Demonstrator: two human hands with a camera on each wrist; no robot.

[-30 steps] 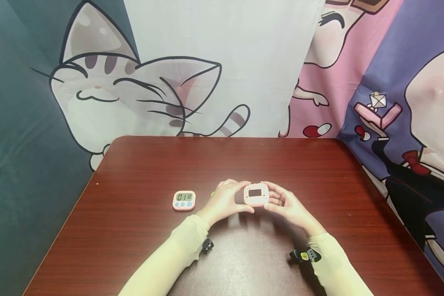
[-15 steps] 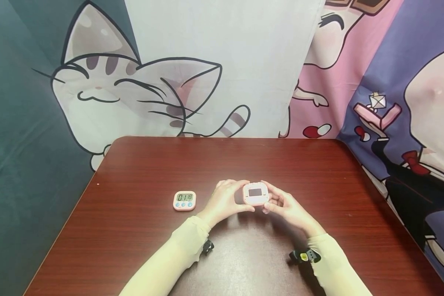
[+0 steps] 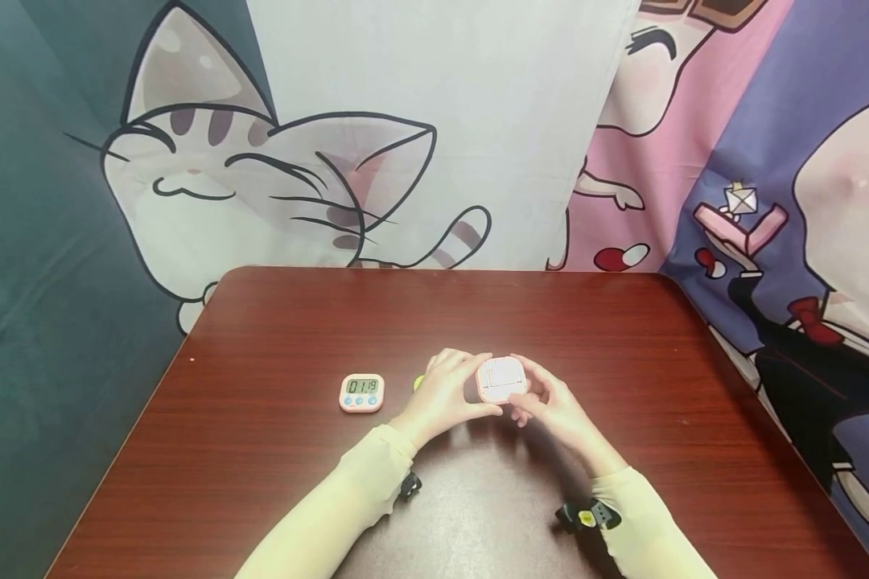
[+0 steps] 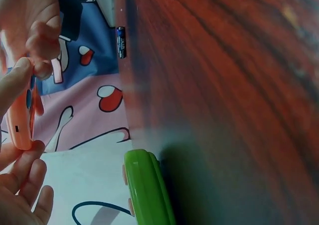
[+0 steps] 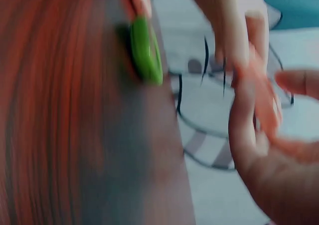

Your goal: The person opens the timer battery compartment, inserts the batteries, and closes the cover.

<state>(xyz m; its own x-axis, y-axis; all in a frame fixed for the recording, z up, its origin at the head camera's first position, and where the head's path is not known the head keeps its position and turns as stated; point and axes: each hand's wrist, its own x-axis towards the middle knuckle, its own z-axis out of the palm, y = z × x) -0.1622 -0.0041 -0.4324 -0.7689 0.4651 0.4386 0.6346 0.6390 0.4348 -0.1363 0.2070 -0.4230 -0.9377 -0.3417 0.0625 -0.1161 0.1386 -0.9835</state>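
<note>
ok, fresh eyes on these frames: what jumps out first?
Probably the big cartoon cat on the backdrop behind the table. Next, the pink-rimmed device held between the left hand and right hand. Then the timer reading 01 19 on the table, left of both hands, plus a bright green object low in the left wrist view.

Reddish-brown table (image 3: 275, 322) — cartoon-cat backdrop (image 3: 434, 145) behind its far edge

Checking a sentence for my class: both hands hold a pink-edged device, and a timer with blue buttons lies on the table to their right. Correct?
Only the side is wrong: in the head view, the timer lies to the left of the left hand and right hand, which hold the device.
</note>
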